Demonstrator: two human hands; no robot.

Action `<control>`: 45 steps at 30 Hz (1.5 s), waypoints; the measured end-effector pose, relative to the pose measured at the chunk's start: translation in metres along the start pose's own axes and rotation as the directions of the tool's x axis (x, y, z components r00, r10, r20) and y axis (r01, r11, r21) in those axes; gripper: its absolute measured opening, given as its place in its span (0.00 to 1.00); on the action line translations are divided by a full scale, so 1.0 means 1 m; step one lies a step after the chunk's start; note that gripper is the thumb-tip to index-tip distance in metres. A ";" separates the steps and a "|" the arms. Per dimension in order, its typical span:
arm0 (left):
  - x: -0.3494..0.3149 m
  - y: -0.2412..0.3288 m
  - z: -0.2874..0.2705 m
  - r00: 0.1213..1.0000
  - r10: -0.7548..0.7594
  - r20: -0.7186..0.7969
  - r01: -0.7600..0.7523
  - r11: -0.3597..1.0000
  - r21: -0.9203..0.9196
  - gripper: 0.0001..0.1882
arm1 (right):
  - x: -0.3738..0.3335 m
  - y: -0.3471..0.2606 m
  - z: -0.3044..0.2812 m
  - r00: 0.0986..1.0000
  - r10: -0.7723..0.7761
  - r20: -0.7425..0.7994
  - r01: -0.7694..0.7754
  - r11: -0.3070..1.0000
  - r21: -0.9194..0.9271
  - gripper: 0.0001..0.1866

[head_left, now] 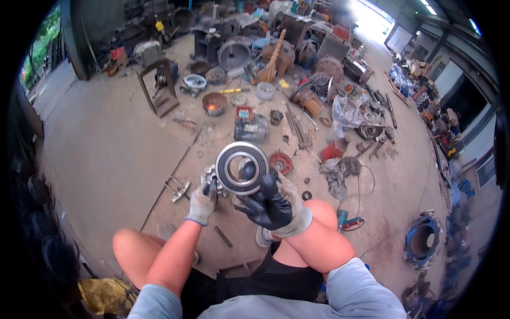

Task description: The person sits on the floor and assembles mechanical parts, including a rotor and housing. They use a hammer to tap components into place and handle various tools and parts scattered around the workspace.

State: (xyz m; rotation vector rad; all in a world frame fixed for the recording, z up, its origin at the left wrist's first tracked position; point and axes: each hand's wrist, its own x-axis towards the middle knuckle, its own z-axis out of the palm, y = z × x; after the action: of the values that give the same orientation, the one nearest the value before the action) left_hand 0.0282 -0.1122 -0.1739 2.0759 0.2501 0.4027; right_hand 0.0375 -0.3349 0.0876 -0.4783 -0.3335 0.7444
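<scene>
A large ball bearing (242, 168) with a steel outer ring and a black seal is held up in front of me, its face toward the camera. My right hand (271, 206), in a black-palmed glove with a light back, grips its lower right rim. Beside the bearing's left edge, my left hand (203, 201) is curled in a pale glove with dark fingertips. It appears to hold a silvery metal part (209, 174), which the bearing partly covers. Through the bearing's bore a dark rounded shape shows; I cannot tell what it is.
Left of my hands lies a steel puller-like tool (180, 192); a metal bar (223, 237) lies between my feet. Ahead are a motor housing (251, 129), a red ring-shaped part (280, 162) and a rusty bowl (214, 104). A corded teal power tool (349, 221) sits right of my knee.
</scene>
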 end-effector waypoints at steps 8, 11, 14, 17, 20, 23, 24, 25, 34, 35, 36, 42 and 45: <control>0.023 -0.007 -0.016 1.000 -0.021 0.002 0.022 0.998 -0.051 0.35 | 0.041 0.017 -0.059 0.960 0.092 -0.263 -0.131 0.982 -0.134 0.13; 0.020 -0.009 -0.013 0.991 0.027 -0.129 -0.035 0.997 -0.063 0.38 | 0.054 0.048 -0.089 0.909 0.104 -0.404 -0.208 0.952 -0.223 0.12; 0.015 -0.019 -0.019 0.983 0.121 -0.135 -0.114 0.992 0.060 0.28 | 0.066 0.094 -0.133 0.829 0.152 -0.538 -0.383 0.855 -0.349 0.13; 0.016 -0.016 -0.021 0.973 0.194 -0.128 -0.175 0.974 0.142 0.27 | 0.069 0.107 -0.148 0.820 0.236 -0.522 -0.460 0.814 -0.354 0.13; 0.022 -0.033 -0.020 0.986 0.142 -0.088 -0.127 0.979 0.157 0.24 | 0.073 0.119 -0.158 0.868 0.226 -0.443 -0.428 0.793 -0.434 0.16; 0.026 -0.049 -0.021 0.985 0.154 -0.074 -0.150 0.987 0.049 0.22 | 0.083 0.127 -0.173 0.861 0.243 -0.446 -0.474 0.702 -0.532 0.17; 0.027 -0.045 -0.022 0.986 0.153 -0.061 -0.152 0.988 0.016 0.21 | 0.086 0.127 -0.177 0.849 0.248 -0.468 -0.500 0.663 -0.557 0.18; 0.027 -0.040 -0.024 0.989 0.145 -0.041 -0.145 0.989 -0.001 0.21 | 0.088 0.125 -0.181 0.879 0.194 -0.436 -0.470 0.505 -0.724 0.19; 0.018 -0.032 -0.038 0.966 0.255 0.034 -0.246 0.873 0.422 0.37 | 0.091 0.131 -0.169 0.960 0.013 -0.281 -0.264 -0.298 -0.917 0.24; 0.019 -0.036 -0.038 0.961 0.275 0.032 -0.259 0.855 0.448 0.37 | 0.093 0.129 -0.162 0.938 -0.048 -0.344 -0.346 -0.201 -0.916 0.24; 0.020 -0.039 -0.037 0.956 0.293 0.030 -0.272 0.837 0.475 0.37 | 0.096 0.132 -0.167 0.943 -0.035 -0.330 -0.330 -0.204 -0.922 0.25; 0.021 -0.038 -0.041 0.968 0.250 0.031 -0.247 0.919 0.307 0.31 | 0.096 0.131 -0.149 0.922 -0.029 -0.386 -0.385 -0.166 -0.908 0.24; 0.020 -0.022 -0.045 0.986 0.153 0.072 -0.163 0.972 0.169 0.26 | 0.093 0.140 -0.158 0.933 -0.056 -0.355 -0.359 -0.145 -0.922 0.22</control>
State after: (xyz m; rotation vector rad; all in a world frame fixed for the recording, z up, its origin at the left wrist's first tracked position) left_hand 0.0293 -0.0588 -0.1681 2.2854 0.0872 0.4272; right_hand 0.0942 -0.2267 -0.1077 -2.2540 -0.5619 0.4675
